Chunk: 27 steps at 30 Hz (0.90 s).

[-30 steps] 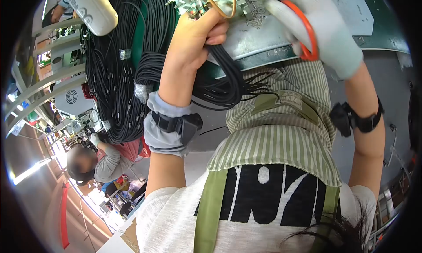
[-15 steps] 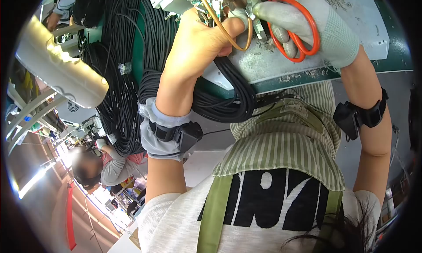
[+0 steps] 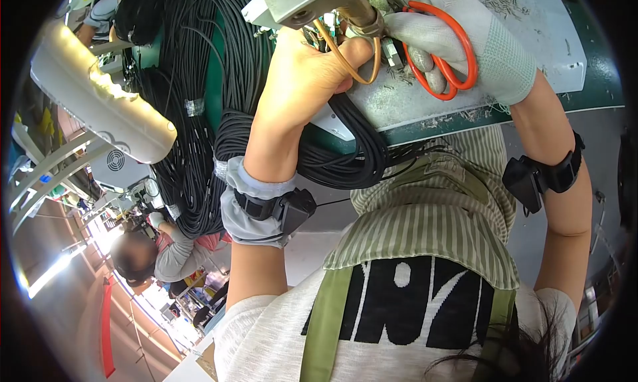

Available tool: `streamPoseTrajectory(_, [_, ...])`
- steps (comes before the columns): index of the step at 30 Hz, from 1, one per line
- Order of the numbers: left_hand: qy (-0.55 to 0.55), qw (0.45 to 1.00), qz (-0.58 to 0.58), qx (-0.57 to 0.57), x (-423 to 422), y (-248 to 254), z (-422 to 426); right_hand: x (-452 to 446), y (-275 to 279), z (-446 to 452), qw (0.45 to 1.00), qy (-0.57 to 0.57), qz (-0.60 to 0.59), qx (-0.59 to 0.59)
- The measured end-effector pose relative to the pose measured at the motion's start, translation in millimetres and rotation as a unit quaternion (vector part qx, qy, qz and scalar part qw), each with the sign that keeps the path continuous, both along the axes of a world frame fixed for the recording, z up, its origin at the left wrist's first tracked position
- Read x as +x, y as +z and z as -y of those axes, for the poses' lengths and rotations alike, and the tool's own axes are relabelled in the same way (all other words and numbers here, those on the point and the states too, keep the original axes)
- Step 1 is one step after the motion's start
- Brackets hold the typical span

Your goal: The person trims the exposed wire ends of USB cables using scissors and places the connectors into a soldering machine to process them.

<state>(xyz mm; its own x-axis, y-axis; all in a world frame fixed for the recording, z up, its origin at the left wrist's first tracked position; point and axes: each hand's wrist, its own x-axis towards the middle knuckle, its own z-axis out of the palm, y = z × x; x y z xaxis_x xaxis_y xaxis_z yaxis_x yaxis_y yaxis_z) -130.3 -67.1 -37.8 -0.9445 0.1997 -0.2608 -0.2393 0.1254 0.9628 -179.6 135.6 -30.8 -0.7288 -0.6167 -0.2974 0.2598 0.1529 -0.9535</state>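
My left hand, bare, is closed with the thumb pressed in on a bundle of black cables; small pale cable ends show above the fingers. A brown curved loop passes over the thumb; I cannot tell what it belongs to. My right hand wears a pale grey glove with worn fingertips. It is closed around red-handled scissors, whose blades are mostly hidden. Between the hands, a small grey block with a pale end sits beside a metal fitting.
Overhead juts a grey metal machine arm. Many thin clippings lie on the white board over the green table. Thick black cable coils hang at the left, near a white lamp. A person sits at lower left.
The view has shifted slightly, and more of the metal machine arm shows at the top. Both hands keep their holds, with only small movement.
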Motion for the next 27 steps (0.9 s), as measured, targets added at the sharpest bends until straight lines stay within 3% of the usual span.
streamPoseTrajectory(1, [0.000,1.000,-0.003,-0.003,0,0,0,-4,-8,-1,0.980,0.029,-0.195,-0.006])
streamPoseTrajectory(2, [0.000,1.000,-0.004,-0.003,-1,0,1,-7,-11,1,0.922,0.056,-0.383,-0.012])
streamPoseTrajectory(3, [-0.004,1.000,0.000,0.005,-1,-1,2,-8,-11,3,0.828,0.082,-0.555,-0.017])
streamPoseTrajectory(4, [-0.008,1.000,0.003,0.013,-2,-2,3,-7,-10,2,0.827,0.082,-0.555,-0.017])
streamPoseTrajectory(5, [-0.013,1.000,0.006,0.020,-2,-3,4,-4,-9,-1,0.925,0.058,-0.374,-0.024])
streamPoseTrajectory(6, [-0.013,1.000,0.006,0.021,-3,-4,3,-1,-5,-3,0.983,0.032,-0.177,-0.031])
streamPoseTrajectory(7, [-0.005,1.000,0.013,0.020,-3,-4,3,1,-2,-3,0.999,0.004,0.029,-0.036])
streamPoseTrajectory(10, [0.010,0.999,0.024,0.019,-4,-7,3,-1,-12,0,0.999,-0.008,0.024,-0.041])
streamPoseTrajectory(14, [0.001,0.994,0.042,0.103,-5,-11,3,1,-9,0,1.000,-0.027,0.000,-0.014])
streamPoseTrajectory(16, [0.116,0.988,0.014,0.097,8,-12,-8,8,-8,-2,0.999,-0.033,-0.013,0.000])
streamPoseTrajectory(18, [0.180,0.979,-0.001,0.093,24,-9,-9,23,-14,-13,0.987,-0.043,-0.153,0.038])
streamPoseTrajectory(19, [0.194,0.973,-0.009,0.121,35,-9,-6,26,-20,-25,0.987,-0.037,-0.155,0.036])
streamPoseTrajectory(20, [0.209,0.966,-0.017,0.150,46,-10,-1,29,-26,-40,0.939,-0.061,-0.319,0.112])
streamPoseTrajectory(21, [0.223,0.958,-0.026,0.179,56,-10,1,32,-31,-47,0.858,-0.084,-0.472,0.182])
streamPoseTrajectory(22, [0.229,0.956,-0.029,0.179,65,-6,1,37,-27,-43,0.858,-0.079,-0.474,0.179])
streamPoseTrajectory(25, [0.029,0.994,0.053,0.090,82,9,-11,61,-7,-34,0.835,-0.154,-0.486,0.207])
streamPoseTrajectory(26, [0.024,0.994,0.051,0.092,83,12,-16,65,-1,-31,0.833,-0.158,-0.487,0.211])
streamPoseTrajectory(27, [-0.013,0.995,0.060,0.082,85,15,-21,70,5,-26,0.866,-0.103,-0.462,0.162])
